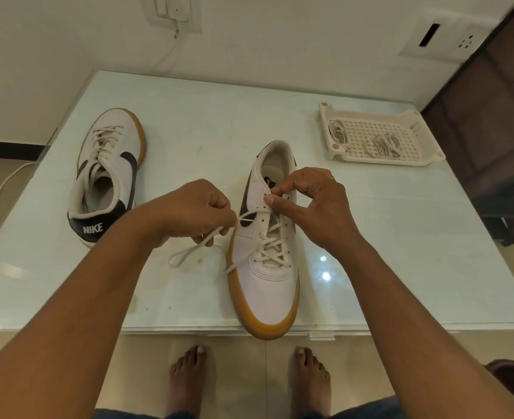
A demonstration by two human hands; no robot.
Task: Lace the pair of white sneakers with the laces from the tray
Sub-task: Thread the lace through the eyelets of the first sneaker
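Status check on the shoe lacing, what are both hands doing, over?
Left hand pinches the lace, pulled out sideways. Right hand pinches it at the near sneaker upper eyelets. Far sneaker laced. Nothing in the way.

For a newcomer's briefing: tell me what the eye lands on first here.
At centre, the left hand pinches a white lace pulled sideways, the right hand pinches it at the upper eyelets of the near sneaker, whose toe overhangs the front edge of the table. A second, laced sneaker lies far left; a tray of spare laces sits far right.
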